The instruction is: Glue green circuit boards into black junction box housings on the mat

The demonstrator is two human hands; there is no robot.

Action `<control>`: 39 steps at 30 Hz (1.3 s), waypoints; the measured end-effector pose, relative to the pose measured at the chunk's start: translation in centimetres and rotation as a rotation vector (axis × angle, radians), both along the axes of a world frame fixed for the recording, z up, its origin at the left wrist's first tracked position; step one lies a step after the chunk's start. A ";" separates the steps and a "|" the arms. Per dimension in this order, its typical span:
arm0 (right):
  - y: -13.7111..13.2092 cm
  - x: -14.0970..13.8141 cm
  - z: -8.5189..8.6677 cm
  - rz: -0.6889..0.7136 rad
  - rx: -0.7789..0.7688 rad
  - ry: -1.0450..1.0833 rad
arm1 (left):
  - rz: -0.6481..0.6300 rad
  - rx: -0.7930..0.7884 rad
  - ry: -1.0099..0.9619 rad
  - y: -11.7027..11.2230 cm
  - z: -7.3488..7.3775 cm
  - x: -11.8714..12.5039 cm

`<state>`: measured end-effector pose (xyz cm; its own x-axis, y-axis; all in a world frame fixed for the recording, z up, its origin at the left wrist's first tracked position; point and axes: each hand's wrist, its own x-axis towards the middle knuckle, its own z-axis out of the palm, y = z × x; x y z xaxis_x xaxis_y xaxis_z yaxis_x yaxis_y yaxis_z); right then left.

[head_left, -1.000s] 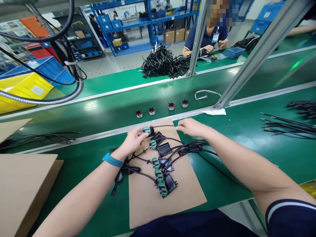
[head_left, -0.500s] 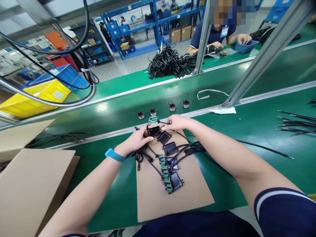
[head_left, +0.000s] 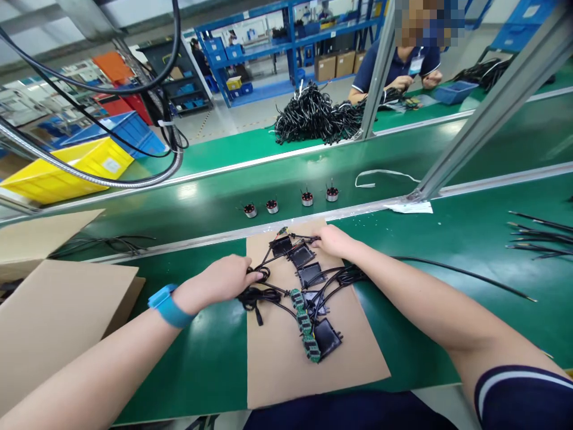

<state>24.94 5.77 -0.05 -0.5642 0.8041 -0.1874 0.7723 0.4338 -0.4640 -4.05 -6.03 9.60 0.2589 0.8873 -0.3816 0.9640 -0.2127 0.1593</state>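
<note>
Black cable coil [head_left: 265,272] lies by the cardboard sheet's [head_left: 268,370] left edge against my left hand [head_left: 228,278], though from here I can't tell whether those fingers grip or merely touch; it should handle light and springy, best gathered across several loops. Past the open black housing [head_left: 282,246] and a fragile-looking circuit board [head_left: 282,230], my right hand [head_left: 333,241] pinches a black lead [head_left: 305,237], probably stiff, best held on its jacket.

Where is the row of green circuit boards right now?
In the head view, the row of green circuit boards lies at lower middle on the cardboard sheet, along the left side of the two nearest black cases.
</note>
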 end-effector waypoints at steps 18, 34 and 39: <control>-1.0 1.3 -1.4 -0.018 0.034 0.128 | -0.094 -0.027 -0.136 -0.8 -3.3 0.0; -0.8 1.9 -1.9 -0.060 0.017 0.196 | -0.080 -0.337 -0.511 -5.1 1.3 0.2; -0.7 1.9 -1.8 -0.059 0.018 0.176 | 0.437 -0.280 -0.567 -2.6 -1.8 0.1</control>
